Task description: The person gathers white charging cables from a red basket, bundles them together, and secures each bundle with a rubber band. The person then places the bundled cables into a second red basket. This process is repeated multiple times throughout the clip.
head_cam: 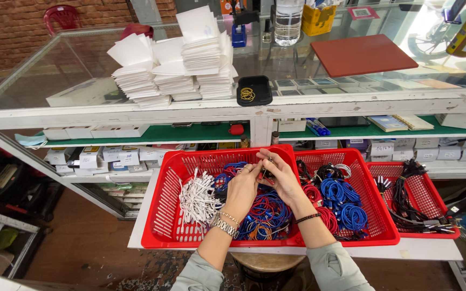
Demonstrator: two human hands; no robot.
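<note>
Between both hands (262, 180) — dark cable (266, 173), pinched

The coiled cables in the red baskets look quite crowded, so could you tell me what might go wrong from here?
1. Both hands, left hand and right hand, work a small dark piece over the left red basket; it could drop among the blue and red coils.
2. Lifting one coil may snag neighbours, perhaps the white cables.

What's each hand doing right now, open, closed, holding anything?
Left hand: closed, pinching a small dark cable end over the red basket.
Right hand: closed on the same cable end.
</note>
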